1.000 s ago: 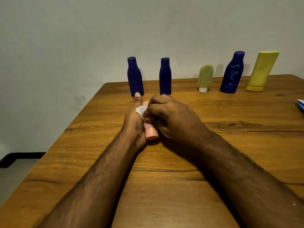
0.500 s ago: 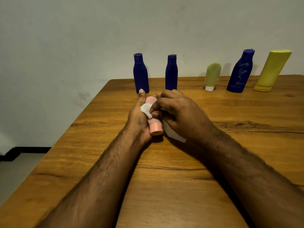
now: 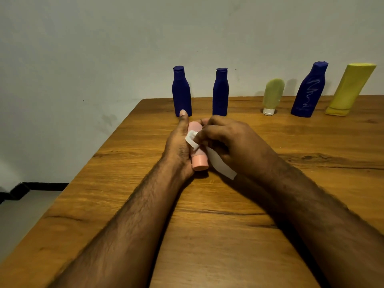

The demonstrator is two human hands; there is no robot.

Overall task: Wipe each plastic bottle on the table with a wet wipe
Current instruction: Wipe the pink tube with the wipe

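Note:
A small pink bottle (image 3: 198,160) lies cap-end toward me in my left hand (image 3: 178,142), which grips it from the left with the thumb stretched along its side. My right hand (image 3: 230,144) pinches a white wet wipe (image 3: 192,140) against the bottle's upper side; the wipe's loose end (image 3: 222,166) hangs out under the palm. Along the wall stand two dark blue bottles (image 3: 181,91) (image 3: 220,92), a pale green tube (image 3: 272,96) on its white cap, a larger blue bottle (image 3: 309,92) and a yellow bottle (image 3: 351,89).
The wooden table (image 3: 207,225) has its left edge running diagonally from the far corner toward me, with floor and a dark skirting board beyond it. A plain wall stands right behind the row of bottles.
My right hand has rubbed the wipe along the pink bottle and more of the wipe's tail shows under the palm. The view has shifted a little, moving the bottle row rightward.

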